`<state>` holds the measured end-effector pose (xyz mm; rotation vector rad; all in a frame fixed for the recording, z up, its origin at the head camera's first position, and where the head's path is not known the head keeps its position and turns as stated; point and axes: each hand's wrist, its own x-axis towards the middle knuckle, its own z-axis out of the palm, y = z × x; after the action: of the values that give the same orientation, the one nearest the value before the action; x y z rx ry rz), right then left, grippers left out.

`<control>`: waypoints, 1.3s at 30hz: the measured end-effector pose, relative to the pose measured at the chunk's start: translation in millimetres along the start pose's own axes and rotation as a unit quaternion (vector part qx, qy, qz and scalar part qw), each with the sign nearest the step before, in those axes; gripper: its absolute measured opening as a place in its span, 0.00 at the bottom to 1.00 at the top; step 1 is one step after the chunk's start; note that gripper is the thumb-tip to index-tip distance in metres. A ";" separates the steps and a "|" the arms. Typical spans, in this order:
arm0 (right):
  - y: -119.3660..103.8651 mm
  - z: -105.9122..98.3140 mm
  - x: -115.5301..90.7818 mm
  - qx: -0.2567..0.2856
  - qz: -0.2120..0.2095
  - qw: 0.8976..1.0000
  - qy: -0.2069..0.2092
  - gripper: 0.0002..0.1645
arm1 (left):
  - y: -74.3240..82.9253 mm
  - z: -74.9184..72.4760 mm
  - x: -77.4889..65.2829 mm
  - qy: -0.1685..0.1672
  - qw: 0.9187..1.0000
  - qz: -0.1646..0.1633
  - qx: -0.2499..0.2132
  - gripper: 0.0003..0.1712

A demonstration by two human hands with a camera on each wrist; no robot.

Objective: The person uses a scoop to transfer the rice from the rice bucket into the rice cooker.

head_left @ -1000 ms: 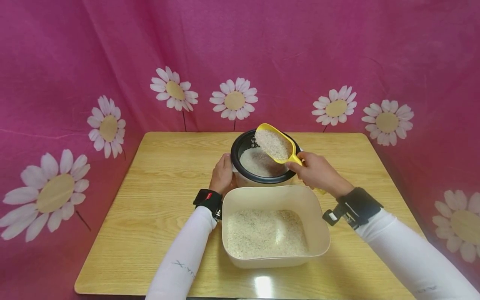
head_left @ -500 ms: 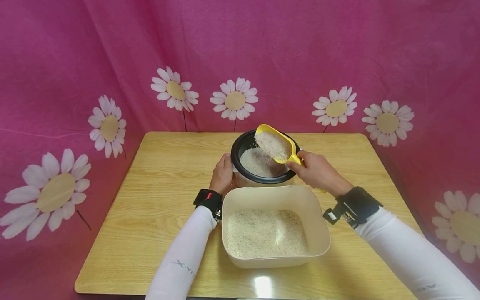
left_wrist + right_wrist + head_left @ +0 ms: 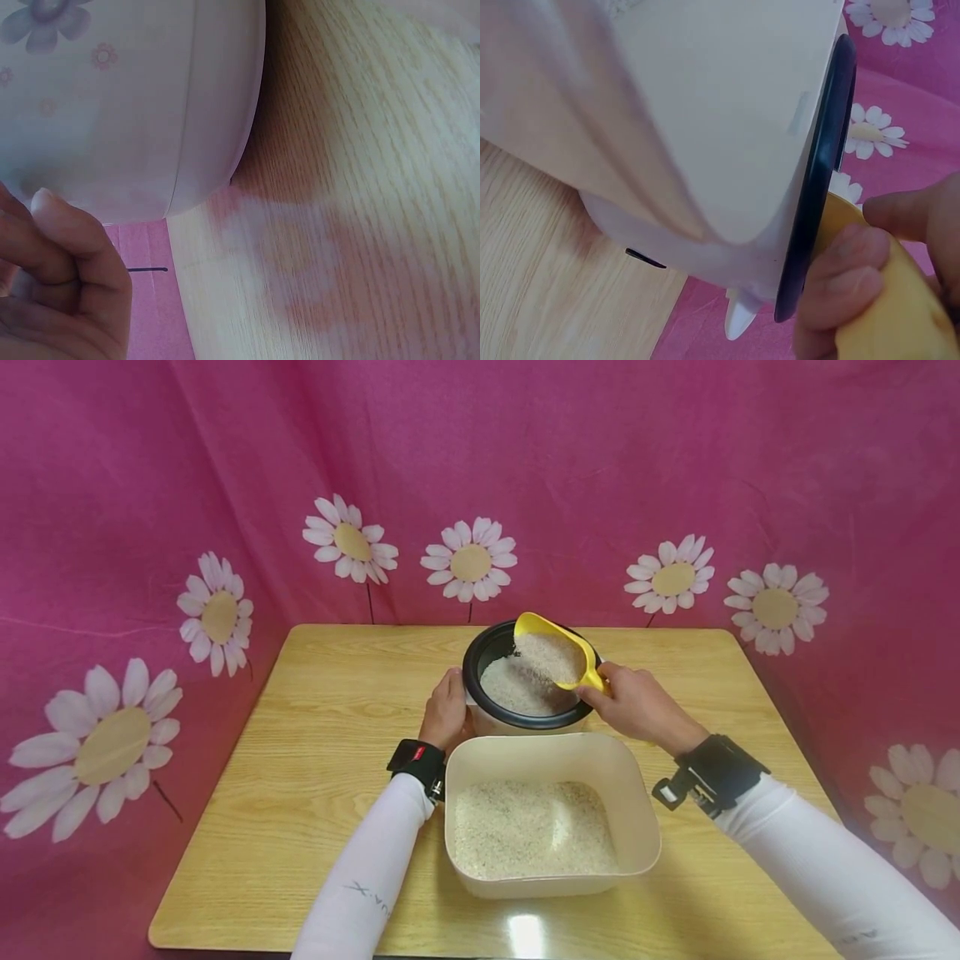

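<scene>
My right hand grips the handle of a yellow scoop over the far right part of the rice cooker. The scoop is tilted, its mouth toward the far left, with rice in it. More rice lies inside the cooker's dark pot. At the cooker's left side is my left hand. In the left wrist view, its curled fingers hold the flowered white wall. In the right wrist view, fingers wrap the scoop's handle.
A cream plastic bin with rice in its bottom stands just in front of the cooker, between my forearms. Both stand on a wooden table. A pink curtain with white flowers hangs behind and at both sides.
The scoop has tipped further to the left and sunk slightly, and the rice in it has shifted toward the lower edge. My left hand and the bin stay in place.
</scene>
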<state>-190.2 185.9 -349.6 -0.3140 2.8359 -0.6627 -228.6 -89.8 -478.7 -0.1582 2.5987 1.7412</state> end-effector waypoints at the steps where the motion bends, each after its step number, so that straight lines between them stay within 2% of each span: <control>1: 0.2 0.2 0.0 -0.004 -0.001 1.000 0.002 0.22 | 0.1 0.0 -0.2 0.000 1.000 0.000 0.000 0.29; 14: 4.0 2.4 0.2 -0.039 -0.014 0.999 0.030 0.22 | 1.5 0.0 -1.9 0.000 1.000 -0.003 -0.001 0.29; 23: 8.4 0.4 0.5 -0.062 -0.032 0.996 0.055 0.21 | -0.4 0.8 1.7 0.008 1.000 0.024 0.005 0.27; 35: 11.6 -3.7 4.7 -0.077 -0.022 0.995 0.062 0.22 | -0.5 -0.1 0.6 0.018 1.000 0.015 0.015 0.29; 39: 11.8 -5.3 6.0 -0.087 -0.024 0.993 0.073 0.22 | -1.2 0.2 0.7 0.012 1.000 0.014 0.007 0.29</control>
<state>-199.1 196.9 -351.2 -0.3773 3.0420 -0.4662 -229.2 -90.1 -479.9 -0.1431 2.6419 1.7415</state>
